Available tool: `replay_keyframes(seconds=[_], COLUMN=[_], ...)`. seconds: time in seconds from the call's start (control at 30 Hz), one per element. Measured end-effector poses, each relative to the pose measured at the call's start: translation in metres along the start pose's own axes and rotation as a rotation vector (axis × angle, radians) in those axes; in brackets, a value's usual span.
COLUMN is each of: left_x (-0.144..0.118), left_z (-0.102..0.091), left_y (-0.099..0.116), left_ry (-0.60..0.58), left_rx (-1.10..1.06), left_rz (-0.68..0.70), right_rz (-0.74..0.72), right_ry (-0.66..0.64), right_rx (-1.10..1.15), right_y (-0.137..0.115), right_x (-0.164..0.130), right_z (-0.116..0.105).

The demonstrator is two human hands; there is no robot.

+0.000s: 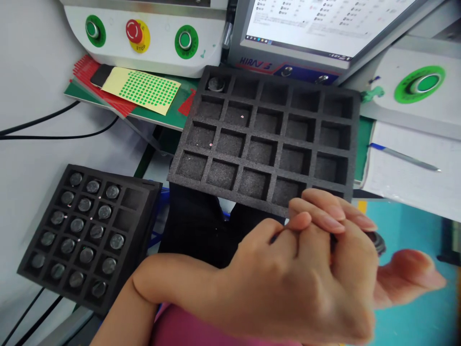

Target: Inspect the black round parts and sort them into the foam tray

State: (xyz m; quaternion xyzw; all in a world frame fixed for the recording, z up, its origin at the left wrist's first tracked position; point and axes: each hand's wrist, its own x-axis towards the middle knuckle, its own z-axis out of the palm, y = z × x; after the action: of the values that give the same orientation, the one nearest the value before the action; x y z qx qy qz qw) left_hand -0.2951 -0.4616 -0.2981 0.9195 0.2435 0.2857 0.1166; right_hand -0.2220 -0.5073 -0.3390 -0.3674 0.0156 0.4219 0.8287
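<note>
My left hand [306, 283] is raised close to the camera, its back towards me and its fingers curled in. Behind it, my right hand [403, 276] is mostly hidden; fingers overlap at the top, and a thumb sticks out to the right. Between the hands the edge of a dark round part [376, 242] shows, the rest of it covered. Just beyond the fingers lies a black foam tray [309, 139] with square pockets. A single clear round piece [216, 84] sits in its far left pocket.
A second foam tray [120, 197], lower left, holds many round pieces. Behind are a red stop button [134, 31], green buttons [185, 41], a monitor [298, 29] and a sheet of green dot stickers [149, 91]. A pen [405, 157] lies on paper at right.
</note>
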Motion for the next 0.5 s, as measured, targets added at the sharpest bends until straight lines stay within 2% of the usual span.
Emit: replay_keyframes(seconds=[0.1,0.2,0.3,0.5], left_x=[0.001,0.002,0.001,0.002], left_z=[-0.001,-0.002,0.000,0.000], left_y=[0.001,0.002,0.000,-0.006], left_ry=[-0.013,-0.009,0.031,0.069], left_rx=[-0.027,-0.028,-0.012,-0.116], left_rz=[-0.027,-0.035,-0.042,-0.059], right_rz=[0.003,-0.007,0.003,-0.032], right_ry=[-0.144,-0.192,-0.153,-0.092], right_rx=[0.139,0.119,0.071,-0.191], right_y=[0.000,-0.001,-0.003,-0.012], right_x=[0.001,0.002,0.000,-0.002], right_z=[-0.001,0.000,0.004,0.010])
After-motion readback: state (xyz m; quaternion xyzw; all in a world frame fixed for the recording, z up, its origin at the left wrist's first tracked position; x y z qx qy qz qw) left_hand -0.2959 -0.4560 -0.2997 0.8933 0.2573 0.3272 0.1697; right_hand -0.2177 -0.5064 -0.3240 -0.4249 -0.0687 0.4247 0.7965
